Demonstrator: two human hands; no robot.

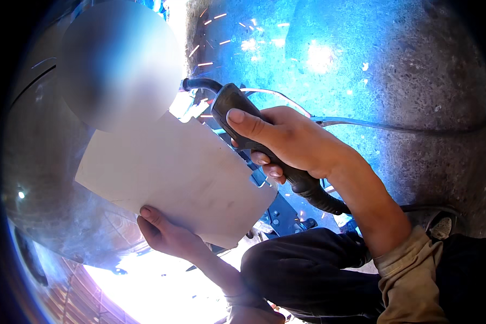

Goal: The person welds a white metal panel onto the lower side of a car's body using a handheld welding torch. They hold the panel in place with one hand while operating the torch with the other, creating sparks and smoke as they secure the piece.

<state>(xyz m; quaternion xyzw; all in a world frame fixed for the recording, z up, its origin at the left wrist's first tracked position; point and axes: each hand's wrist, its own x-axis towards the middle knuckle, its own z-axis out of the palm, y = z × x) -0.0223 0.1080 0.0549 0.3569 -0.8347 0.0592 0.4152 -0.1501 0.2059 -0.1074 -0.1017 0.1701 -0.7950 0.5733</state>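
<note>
My right hand is wrapped round the black handle of a welding torch, thumb along its upper side. The torch's bent neck points left toward a glaring bright spot, and orange sparks fly just above it. At the lower left, my left hand pinches the bottom edge of a flat, pale grey sheet, thumb on its front face. The sheet stands tilted, left of the torch. Most of what lies behind it is hidden, and a round blurred patch covers the area above it.
Blue arc light falls on a rough grey floor at the right, where a cable runs across. Behind the sheet shows a dark metal fixture with bolts. My bent knee is close below. A large curved grey surface fills the left.
</note>
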